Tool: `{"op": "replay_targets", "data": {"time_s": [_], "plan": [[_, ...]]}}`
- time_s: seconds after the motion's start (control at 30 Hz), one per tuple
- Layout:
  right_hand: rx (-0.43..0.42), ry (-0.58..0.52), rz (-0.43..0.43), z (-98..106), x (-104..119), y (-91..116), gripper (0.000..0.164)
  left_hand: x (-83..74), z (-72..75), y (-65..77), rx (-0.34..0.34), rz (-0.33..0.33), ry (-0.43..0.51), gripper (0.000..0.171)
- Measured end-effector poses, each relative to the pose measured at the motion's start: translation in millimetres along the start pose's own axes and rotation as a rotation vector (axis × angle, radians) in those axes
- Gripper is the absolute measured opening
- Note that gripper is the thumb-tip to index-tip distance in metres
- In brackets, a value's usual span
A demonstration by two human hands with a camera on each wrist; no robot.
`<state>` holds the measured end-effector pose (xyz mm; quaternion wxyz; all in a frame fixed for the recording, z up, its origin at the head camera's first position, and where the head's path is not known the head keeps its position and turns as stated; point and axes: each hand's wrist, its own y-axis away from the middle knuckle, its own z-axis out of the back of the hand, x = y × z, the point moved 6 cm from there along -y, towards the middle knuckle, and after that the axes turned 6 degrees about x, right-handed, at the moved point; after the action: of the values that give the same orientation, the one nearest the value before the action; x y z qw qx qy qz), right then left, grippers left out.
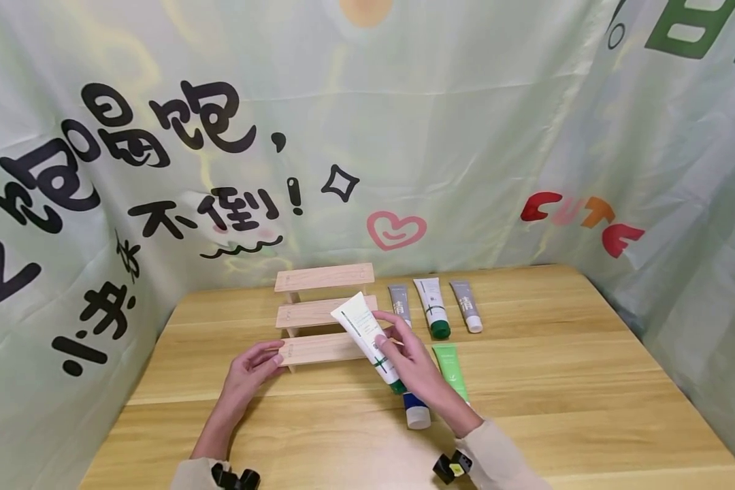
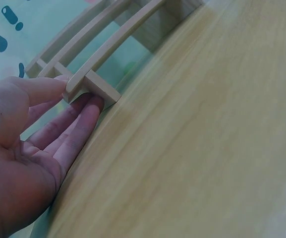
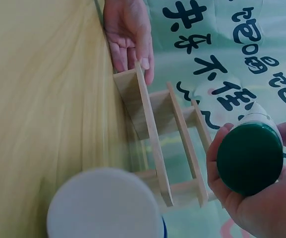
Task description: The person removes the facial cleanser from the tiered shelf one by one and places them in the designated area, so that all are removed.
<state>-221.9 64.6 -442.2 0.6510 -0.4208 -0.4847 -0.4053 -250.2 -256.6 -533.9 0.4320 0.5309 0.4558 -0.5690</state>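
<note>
My right hand (image 1: 395, 342) grips a white tube with a dark green cap (image 1: 367, 337) and holds it tilted over the right part of a three-step wooden rack (image 1: 321, 314). In the right wrist view the green cap (image 3: 250, 158) faces the camera, with my fingers (image 3: 221, 168) curled round the tube. My left hand (image 1: 268, 356) lies at the rack's left end. Its thumb (image 2: 51, 88) touches the lowest step (image 2: 90, 84) and its straight fingers (image 2: 81, 121) press against the side piece.
Two grey tubes (image 1: 399, 303) (image 1: 467, 305) and a white green-capped tube (image 1: 432, 307) lie in a row right of the rack. A green tube (image 1: 450, 371) and a blue tube with a white cap (image 1: 416, 410) lie near my right wrist. Printed cloth walls surround the wooden table (image 1: 563, 381).
</note>
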Motion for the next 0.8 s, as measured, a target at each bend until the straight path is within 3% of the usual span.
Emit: {"op": "replay_targets", "data": {"time_s": [0.23,0.47,0.8], "plan": [[-0.012,0.025,-0.05,16.5,-0.9,9.7,0.048,0.5,0.5,-1.5,-0.013,0.007,-0.004,0.039],[0.008,0.085,0.062,35.9,1.5,23.1,0.052,-2.0,-1.0,-3.0,0.006,-0.016,-0.006,0.04],[-0.04,0.131,0.08,57.6,-1.5,38.8,0.053,-0.1,0.9,-1.4,-0.012,0.004,-0.017,0.04]]}}
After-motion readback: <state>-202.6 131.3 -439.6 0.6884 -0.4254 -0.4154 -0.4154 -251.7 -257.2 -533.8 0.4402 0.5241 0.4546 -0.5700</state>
